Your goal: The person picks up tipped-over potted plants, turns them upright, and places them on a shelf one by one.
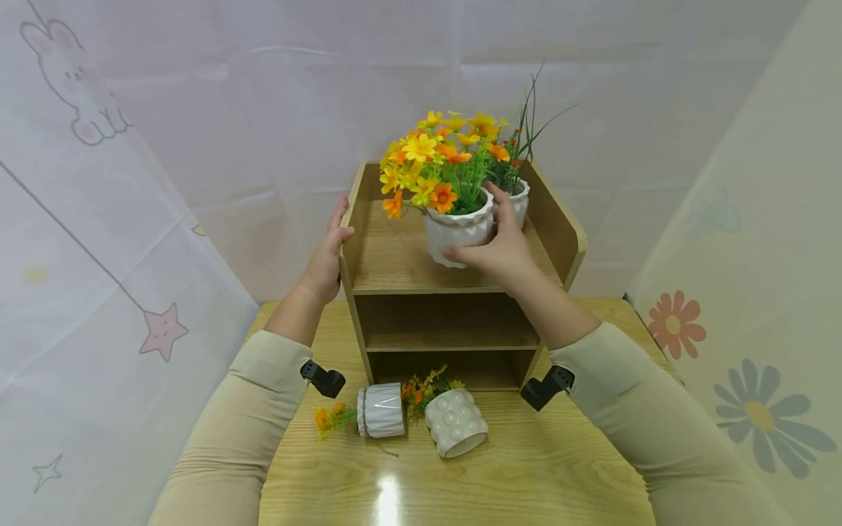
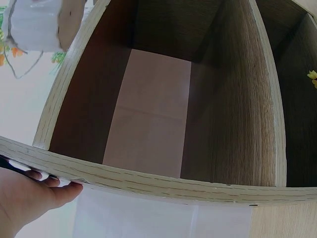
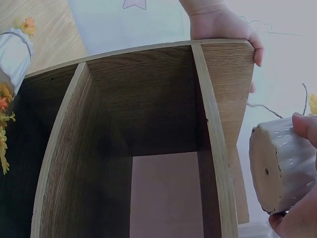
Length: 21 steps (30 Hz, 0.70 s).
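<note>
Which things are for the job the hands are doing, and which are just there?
For the job: white flowerpot held by the right hand; wooden shelf unit, touched by the left hand; likely the grassy potted plant, ribbed pot and bubbled pot too.
Just there: printed bunny; printed star; table.

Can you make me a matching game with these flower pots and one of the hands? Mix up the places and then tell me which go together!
Things:
1. Bubbly pot
2. Pot with yellow and orange flowers
3. Left hand
4. Pot with long grassy blades

Places:
A. At the side of the wooden shelf unit
B. At the top of the shelf unit, partly hidden behind another pot
C. Tipped over on the table
D. Gripped by the right hand

Right pairs: 1-C, 2-D, 3-A, 4-B
</note>
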Each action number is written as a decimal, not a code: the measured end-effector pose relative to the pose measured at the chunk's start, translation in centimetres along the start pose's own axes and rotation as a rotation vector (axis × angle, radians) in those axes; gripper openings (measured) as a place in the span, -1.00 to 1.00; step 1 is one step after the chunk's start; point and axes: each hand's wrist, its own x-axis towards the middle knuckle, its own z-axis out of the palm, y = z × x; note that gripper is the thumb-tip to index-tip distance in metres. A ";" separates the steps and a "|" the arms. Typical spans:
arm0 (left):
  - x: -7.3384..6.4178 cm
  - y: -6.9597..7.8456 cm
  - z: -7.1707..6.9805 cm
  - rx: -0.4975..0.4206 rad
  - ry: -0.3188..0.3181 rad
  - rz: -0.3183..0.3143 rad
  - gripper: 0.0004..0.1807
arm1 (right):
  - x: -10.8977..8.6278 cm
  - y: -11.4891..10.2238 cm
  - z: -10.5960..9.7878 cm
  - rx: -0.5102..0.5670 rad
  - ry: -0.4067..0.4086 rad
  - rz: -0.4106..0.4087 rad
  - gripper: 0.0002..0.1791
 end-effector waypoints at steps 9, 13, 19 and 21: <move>0.0 0.0 0.0 0.037 0.010 -0.007 -0.23 | 1.3 0.3 1.2 0.005 0.036 -0.016 0.30; 0.0 0.0 -0.1 0.041 0.014 -0.010 -0.24 | 2.1 0.3 1.6 -0.020 0.069 -0.017 0.30; 0.0 0.0 0.1 0.017 0.016 -0.014 -0.23 | 3.1 0.3 2.2 -0.013 0.089 0.002 0.31; 0.0 0.0 0.1 0.016 0.017 -0.012 -0.22 | 3.3 0.4 2.4 -0.012 0.092 0.009 0.30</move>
